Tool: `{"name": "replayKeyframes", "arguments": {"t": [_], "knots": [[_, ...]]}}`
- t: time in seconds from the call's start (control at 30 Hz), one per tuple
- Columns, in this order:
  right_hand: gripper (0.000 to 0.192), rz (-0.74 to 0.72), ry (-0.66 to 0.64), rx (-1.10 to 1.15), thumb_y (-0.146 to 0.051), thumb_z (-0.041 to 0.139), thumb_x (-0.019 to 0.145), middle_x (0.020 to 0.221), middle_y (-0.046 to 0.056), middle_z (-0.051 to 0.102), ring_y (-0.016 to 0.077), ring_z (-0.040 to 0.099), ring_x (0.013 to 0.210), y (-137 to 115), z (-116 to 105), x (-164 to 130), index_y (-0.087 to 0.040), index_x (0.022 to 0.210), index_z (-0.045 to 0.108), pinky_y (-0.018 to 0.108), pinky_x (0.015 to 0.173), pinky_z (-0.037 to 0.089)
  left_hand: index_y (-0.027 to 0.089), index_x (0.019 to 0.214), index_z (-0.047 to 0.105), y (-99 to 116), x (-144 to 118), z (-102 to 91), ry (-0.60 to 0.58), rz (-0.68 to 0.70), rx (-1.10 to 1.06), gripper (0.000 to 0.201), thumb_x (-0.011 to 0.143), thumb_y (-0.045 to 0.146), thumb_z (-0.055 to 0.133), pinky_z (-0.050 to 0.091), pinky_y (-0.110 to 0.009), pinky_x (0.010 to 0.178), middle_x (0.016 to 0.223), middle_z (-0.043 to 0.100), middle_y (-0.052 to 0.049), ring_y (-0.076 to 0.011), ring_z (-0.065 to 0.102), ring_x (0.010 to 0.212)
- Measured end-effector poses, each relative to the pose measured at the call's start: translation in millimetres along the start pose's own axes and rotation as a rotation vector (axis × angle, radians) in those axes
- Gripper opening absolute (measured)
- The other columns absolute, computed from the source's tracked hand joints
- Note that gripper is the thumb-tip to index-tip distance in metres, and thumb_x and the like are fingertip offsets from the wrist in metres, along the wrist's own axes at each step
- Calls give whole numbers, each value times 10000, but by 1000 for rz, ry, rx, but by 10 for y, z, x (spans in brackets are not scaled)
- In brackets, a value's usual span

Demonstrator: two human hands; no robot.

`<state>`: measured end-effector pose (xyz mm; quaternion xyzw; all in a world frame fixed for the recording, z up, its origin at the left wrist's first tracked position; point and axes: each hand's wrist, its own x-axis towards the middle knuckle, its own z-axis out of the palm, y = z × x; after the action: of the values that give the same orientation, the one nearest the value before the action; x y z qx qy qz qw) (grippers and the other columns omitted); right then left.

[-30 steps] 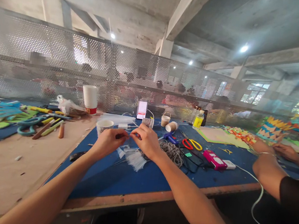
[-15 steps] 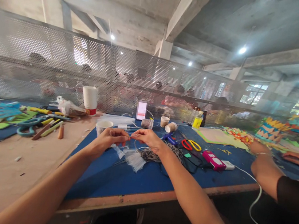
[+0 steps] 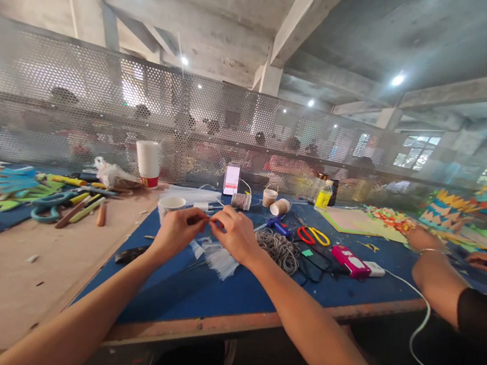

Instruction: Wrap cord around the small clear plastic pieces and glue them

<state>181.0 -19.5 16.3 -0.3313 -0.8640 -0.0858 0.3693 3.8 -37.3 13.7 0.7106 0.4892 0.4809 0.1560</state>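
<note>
My left hand and my right hand meet fingertip to fingertip above the blue table mat. Both are closed in a pinch; whatever sits between the fingers is too small to name. Under them lies a bunch of thin, whitish translucent strips. A bundle of grey cord is right beside my right wrist. Behind my left hand stands a white paper cup, partly covered by it. A dark object rests by my left forearm.
Beyond the hands are a lit phone, a wound spool and a blue glue gun. Scissors and a magenta device lie right. At far right, another person's arm reaches in. Tools and stacked cups stand left.
Both hands have turned, with their fingers more curled, and remain together. My left forearm has shifted, showing the dark object beside it. More of the grey cord shows past my right wrist.
</note>
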Motion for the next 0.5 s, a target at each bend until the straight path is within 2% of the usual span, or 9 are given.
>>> {"name": "replayKeyframes", "arguments": {"t": [0.1,0.2,0.3,0.4,0.5], "knots": [[150,-2,-17,-1,-285,541,928,943,37,596,129,544,756,21,-2,-3,-203,940,666,254,693,379,207,794,719,-38,-4,7,-5,78,240,189,799,314,563,348,-250,565,640,656,-7,-158,541,588],[138,44,-36,95,-296,577,912,941,32,589,121,555,755,93,7,7,-213,941,683,244,681,387,233,807,736,-82,14,-2,-86,117,326,198,803,315,556,339,-258,564,638,657,-12,-168,539,581],[141,135,-93,285,-330,651,860,866,21,587,116,553,730,213,13,40,-207,883,717,235,665,398,231,807,742,-83,35,-33,-212,116,221,197,804,313,563,349,-261,559,622,656,-12,-171,541,572],[194,248,-193,590,-360,692,815,797,18,616,121,557,717,322,8,86,-171,841,728,239,675,424,203,822,736,-28,46,-79,-323,78,-2,196,809,338,595,380,-263,580,644,670,-18,-172,565,605],[244,363,-277,892,-381,707,786,768,20,657,125,569,708,359,9,120,-143,843,713,254,697,446,181,837,732,37,49,-115,-348,11,-226,212,797,369,642,403,-262,606,652,675,-25,-168,577,636]]}}
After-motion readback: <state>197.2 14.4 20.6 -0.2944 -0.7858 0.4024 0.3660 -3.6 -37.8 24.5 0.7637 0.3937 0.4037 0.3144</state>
